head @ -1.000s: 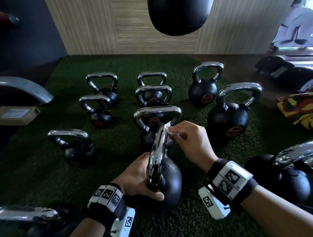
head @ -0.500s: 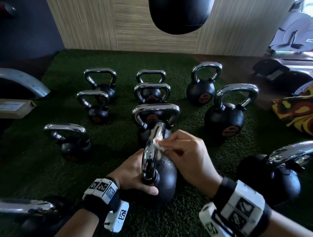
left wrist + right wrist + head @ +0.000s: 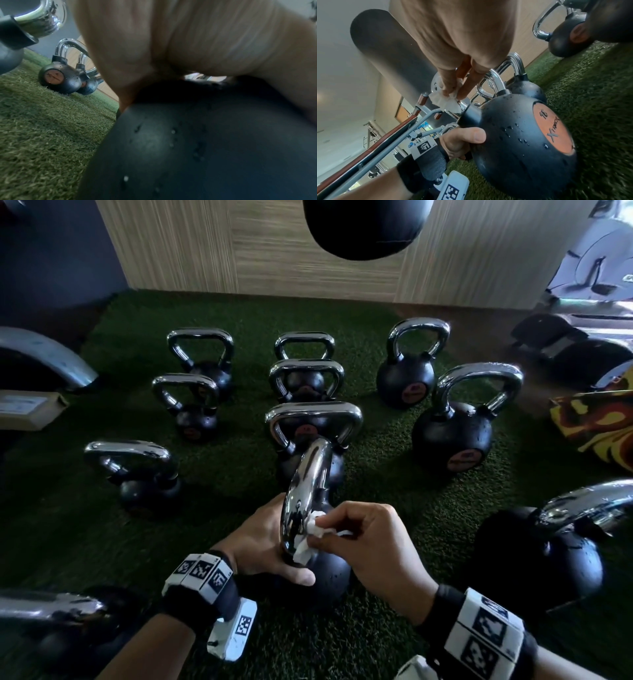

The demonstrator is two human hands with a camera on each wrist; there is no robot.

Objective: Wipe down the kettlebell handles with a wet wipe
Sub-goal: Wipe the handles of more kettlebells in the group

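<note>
A black kettlebell (image 3: 329,577) with a chrome handle (image 3: 305,491) stands on the green turf right in front of me. My left hand (image 3: 270,549) grips its body and the base of the handle, thumb across the black ball (image 3: 467,136). My right hand (image 3: 363,539) pinches a crumpled white wet wipe (image 3: 308,539) and presses it against the lower right side of the handle, near where the handle meets the ball (image 3: 447,101). Water drops dot the ball (image 3: 188,148). The left palm fills the left wrist view.
Several more chrome-handled kettlebells stand on the turf (image 3: 205,542): a row straight ahead (image 3: 308,419), smaller ones at left (image 3: 133,474), bigger ones at right (image 3: 455,436) and near right (image 3: 541,556). A black punching bag (image 3: 366,227) hangs above. A box (image 3: 27,409) lies at left.
My right hand has slid the wipe down the handle from its top to near its base. The left hand has kept its grip on the kettlebell.
</note>
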